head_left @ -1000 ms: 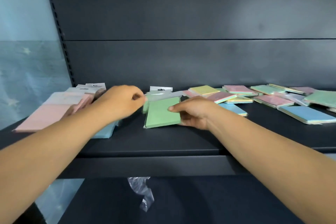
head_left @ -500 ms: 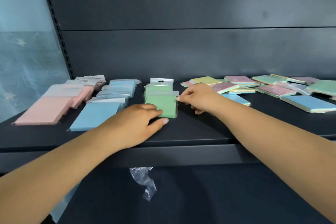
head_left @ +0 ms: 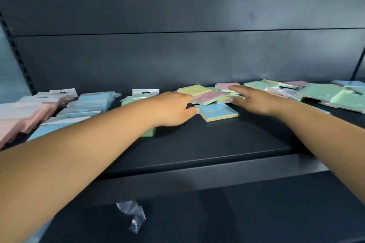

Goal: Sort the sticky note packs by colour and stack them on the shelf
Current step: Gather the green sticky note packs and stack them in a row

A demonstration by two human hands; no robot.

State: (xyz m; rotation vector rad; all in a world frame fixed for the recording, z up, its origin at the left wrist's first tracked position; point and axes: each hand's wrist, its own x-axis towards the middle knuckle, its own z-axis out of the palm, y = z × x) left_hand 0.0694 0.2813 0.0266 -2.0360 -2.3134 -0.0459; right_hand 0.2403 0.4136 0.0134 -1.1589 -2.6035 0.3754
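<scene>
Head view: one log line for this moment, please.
left hand: open, by blue pack | right hand: open, on loose pile | green stack: on shelf

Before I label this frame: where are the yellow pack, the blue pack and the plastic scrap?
yellow pack [head_left: 194, 89], head view, top face.
blue pack [head_left: 218, 112], head view, top face.
plastic scrap [head_left: 132, 215], head view, crumpled middle.

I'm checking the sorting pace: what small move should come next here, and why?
Probably close the left hand on the blue pack and carry it to the blue row. Its fingertips are already at that pack's near-left edge, it lies loose at the front of the unsorted pile, and the right hand reaches further in.
</scene>
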